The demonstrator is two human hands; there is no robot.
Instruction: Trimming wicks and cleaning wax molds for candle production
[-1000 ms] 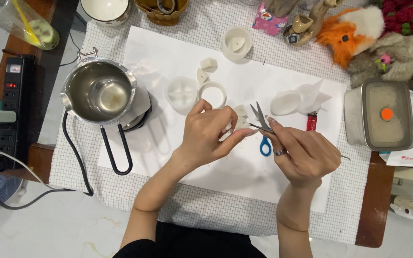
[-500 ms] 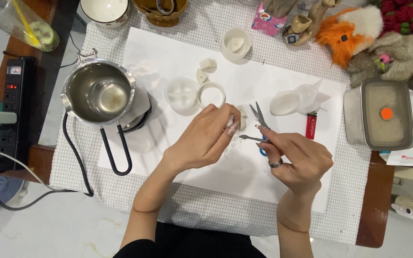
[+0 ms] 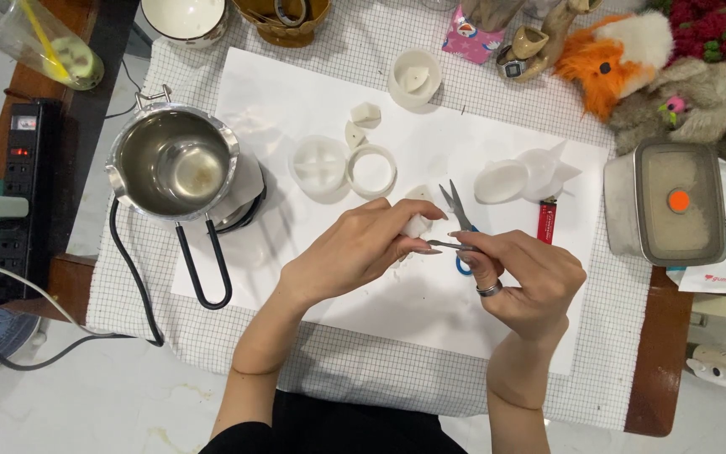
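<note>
The left hand [image 3: 361, 252] pinches a small white wax chunk [image 3: 418, 225] above the white paper sheet [image 3: 296, 92], mid-tabletop. The right hand [image 3: 524, 277] grips small blue-handled scissors [image 3: 455, 220], blades open, touching the pale, irregular chunk

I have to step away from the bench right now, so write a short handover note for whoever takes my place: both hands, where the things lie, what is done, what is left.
Left hand: pinches a small white wax piece over the white paper sheet.
Right hand: holds blue-handled scissors, blades open, one blade at the piece.
Nearby: steel melting pot to the left, looks nearly empty; white round moulds and loose wax chunks above the hands.
Done: several chunks already lie cut.
Left: the held piece looks uncut; nothing solid shows in the pot.
</note>
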